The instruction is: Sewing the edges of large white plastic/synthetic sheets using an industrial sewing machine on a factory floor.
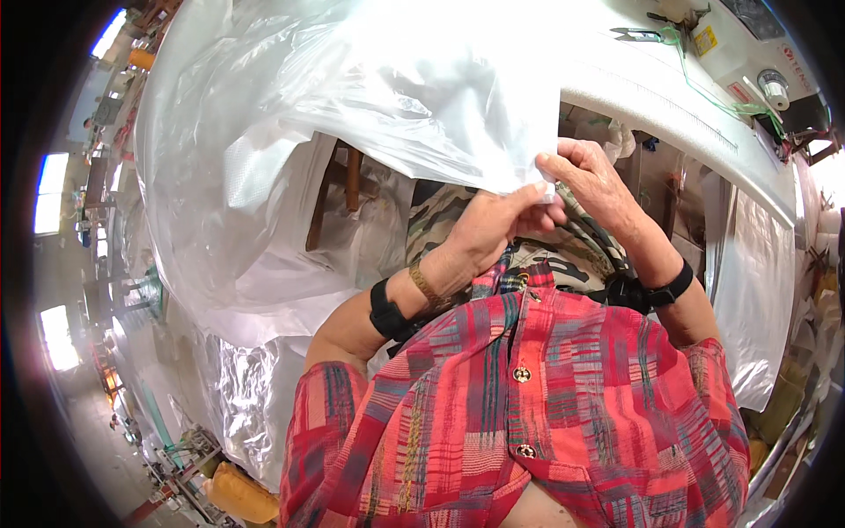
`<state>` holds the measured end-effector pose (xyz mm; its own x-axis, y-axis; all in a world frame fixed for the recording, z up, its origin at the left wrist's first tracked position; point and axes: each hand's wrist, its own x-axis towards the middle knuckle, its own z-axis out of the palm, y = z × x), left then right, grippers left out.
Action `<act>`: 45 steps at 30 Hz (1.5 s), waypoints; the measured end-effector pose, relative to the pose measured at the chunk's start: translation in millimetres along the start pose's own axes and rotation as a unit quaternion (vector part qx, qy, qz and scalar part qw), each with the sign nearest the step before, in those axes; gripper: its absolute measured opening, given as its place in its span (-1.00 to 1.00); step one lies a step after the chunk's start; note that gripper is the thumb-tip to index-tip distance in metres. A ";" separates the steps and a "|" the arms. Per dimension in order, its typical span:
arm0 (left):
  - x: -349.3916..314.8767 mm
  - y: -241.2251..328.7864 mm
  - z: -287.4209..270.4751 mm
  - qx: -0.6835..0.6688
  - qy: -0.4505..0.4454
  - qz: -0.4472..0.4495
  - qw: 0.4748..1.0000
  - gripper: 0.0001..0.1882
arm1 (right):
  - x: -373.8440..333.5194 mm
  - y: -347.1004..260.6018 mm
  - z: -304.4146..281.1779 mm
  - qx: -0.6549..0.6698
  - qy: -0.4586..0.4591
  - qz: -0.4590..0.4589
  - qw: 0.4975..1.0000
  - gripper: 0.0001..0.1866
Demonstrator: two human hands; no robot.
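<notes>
My left hand (482,227) and right hand (600,189) are pinching the near right corner of the plastic sheet (370,101), which is spreading far and left, glossy, milky, see-through and creased.

White tbl (629,72) w/ plastic film (370,110), snips (637,36) on top.

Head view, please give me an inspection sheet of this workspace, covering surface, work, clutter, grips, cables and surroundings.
Surface: white table, partly under plastic.
Work: translucent plastic, wrinkled, hanging over the near edge.
Clutter: snips on the table; white machine at far right.
Grips: left grip pinches the plastic's corner; right grip at its edge, closure unclear.
Cables: green cord near the snips, kind unclear.
Surroundings: bright windows, left.
</notes>
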<state>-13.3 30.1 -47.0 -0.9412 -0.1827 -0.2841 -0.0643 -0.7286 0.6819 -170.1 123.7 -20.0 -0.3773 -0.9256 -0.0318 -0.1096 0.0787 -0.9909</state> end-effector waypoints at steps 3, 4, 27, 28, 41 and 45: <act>-24.2 20.5 18.8 0.339 -0.238 0.078 0.907 -0.71 | 1.2 -2.6 -6.4 -0.053 -0.022 0.054 0.997 -0.65; -33.0 26.7 27.8 0.473 -0.274 0.206 0.811 -0.70 | 1.1 -6.2 -4.8 -0.051 -0.021 0.056 0.997 -0.65; 9.4 39.1 -19.0 0.757 -0.038 0.483 0.438 -0.81 | 119.9 -44.6 -66.2 -0.603 0.115 -0.305 0.728 -0.81; 11.0 40.1 -19.8 0.758 -0.046 0.475 0.445 -0.82 | 130.3 -42.8 -73.4 -0.584 0.125 -0.307 0.741 -0.81; 28.4 85.6 -25.0 0.741 -0.018 0.448 0.499 -0.93 | 152.0 -50.1 -77.1 -0.546 0.101 -0.259 0.790 -0.73; 45.3 106.1 -19.8 0.743 -0.005 0.468 0.479 -0.99 | 151.5 -54.1 -80.1 -0.554 0.093 -0.273 0.781 -0.73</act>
<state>-56.2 -68.6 -0.8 -0.7898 0.0390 0.6121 0.2298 0.9441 0.2365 -295.0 8.8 39.3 -0.1128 -0.8713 0.4775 -0.9903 0.0594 -0.1256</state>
